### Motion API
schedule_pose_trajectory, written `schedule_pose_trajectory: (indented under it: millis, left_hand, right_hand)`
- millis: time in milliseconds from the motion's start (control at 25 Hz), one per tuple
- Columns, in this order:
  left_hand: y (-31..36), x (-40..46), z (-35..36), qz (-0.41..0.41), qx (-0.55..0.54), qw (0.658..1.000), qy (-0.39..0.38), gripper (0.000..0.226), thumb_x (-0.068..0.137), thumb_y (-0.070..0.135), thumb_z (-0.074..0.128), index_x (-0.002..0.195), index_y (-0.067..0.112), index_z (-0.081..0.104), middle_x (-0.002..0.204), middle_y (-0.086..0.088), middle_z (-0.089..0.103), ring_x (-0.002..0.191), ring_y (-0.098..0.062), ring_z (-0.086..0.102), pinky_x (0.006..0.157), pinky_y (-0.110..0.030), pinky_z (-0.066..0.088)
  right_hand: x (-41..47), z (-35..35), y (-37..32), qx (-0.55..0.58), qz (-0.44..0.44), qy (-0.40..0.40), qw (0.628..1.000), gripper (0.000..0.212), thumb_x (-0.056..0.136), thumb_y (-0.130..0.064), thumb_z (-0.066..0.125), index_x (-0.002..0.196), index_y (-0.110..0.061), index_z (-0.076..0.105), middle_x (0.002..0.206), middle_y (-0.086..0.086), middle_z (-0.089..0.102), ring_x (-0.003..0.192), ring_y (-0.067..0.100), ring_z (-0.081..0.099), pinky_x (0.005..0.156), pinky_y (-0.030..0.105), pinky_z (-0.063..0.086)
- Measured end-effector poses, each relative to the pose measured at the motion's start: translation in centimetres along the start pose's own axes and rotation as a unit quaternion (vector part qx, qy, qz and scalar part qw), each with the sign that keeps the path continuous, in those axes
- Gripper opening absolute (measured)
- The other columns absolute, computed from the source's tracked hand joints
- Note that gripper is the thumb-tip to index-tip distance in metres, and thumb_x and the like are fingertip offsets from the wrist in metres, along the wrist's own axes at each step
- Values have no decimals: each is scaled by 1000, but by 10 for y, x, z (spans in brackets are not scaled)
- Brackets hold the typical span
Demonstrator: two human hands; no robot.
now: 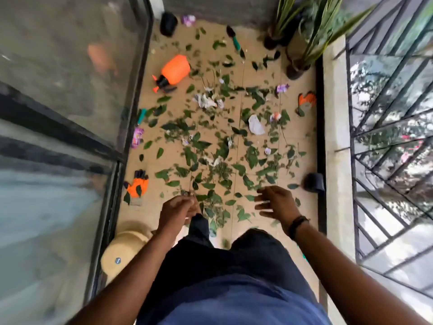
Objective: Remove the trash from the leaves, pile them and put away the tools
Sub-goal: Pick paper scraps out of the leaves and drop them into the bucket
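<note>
I stood on a narrow tiled balcony floor, looking down past my dark trousers. My left hand hung low with its fingers curled in; the blur kept me from telling whether that grip held a sprig of leaves or nothing at all. My right hand was spread wide over the floor, fingers loose and holding nothing, a dark band on that wrist.

The leaves lay scattered across the middle of the floor from just beyond my hands to the far end, pointing every way, with no common direction. Mixed among them were bits of trash: a white crumpled wrapper right of centre, a crumpled paper farther off, and purple wrappers near the left edge and to the right.

The orange sprayer bottle lay on its side at the far left, its long axis running from far right to near left, nozzle toward me. A trowel lay at the far end, its long axis running near to far, dark blade away from me. One orange glove lay near left, fingers pointing away; another glove lay by the right wall.

Glass doors closed the left side, a low wall and metal grille the right. Potted plants stood at the far right, a tan lidded bucket near left.
</note>
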State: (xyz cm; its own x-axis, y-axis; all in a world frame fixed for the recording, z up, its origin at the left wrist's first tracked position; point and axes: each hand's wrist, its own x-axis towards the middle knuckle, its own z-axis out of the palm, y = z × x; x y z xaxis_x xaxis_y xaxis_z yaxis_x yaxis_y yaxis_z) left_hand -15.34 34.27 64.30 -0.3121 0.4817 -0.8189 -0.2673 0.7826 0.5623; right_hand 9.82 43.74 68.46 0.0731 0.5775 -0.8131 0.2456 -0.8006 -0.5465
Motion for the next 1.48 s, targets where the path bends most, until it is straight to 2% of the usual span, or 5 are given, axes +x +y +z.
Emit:
schedule_pose_trajectory:
  millis: [320,640,1000,1240,1480]
  left_hand:
    - [-89,193,86,-5,235,968,-87,24,78,49,58,80,25,62,73,-10,68,83,-26,67,78,-44,53]
    - [-162,514,175,135,463,873,-70,17,92,9,62,91,21,74,98,-1,74,90,-19,68,80,-34,56]
    - [-130,709,185,551,700,434,-135,17,70,16,79,85,20,72,91,-3,64,89,-27,62,88,-42,37]
    - [-77,740,204,468,712,443,-279,6,95,30,64,95,26,60,72,13,66,64,-3,58,105,-41,47]
    - [-73,708,228,415,759,426,-265,26,106,16,42,105,37,25,81,-3,62,122,-31,61,112,-48,45]
  right_hand:
    - [254,100,76,-126,42,-55,990,19,98,-15,57,80,-17,63,69,4,66,61,23,60,55,28,45]
    - [540,105,175,-380,-60,-56,921,15,95,-23,62,98,-12,72,95,7,67,82,20,58,73,27,44]
    - [709,60,187,-700,-349,-44,621,51,96,-28,57,142,-7,52,146,19,52,128,35,57,107,45,45]
    - [749,72,128,-647,-350,-5,678,42,99,-52,35,127,-26,53,89,0,73,74,20,68,67,34,58]
    - [772,84,89,-422,-377,112,817,47,86,-64,62,106,-21,59,77,-3,63,71,16,61,65,39,56]
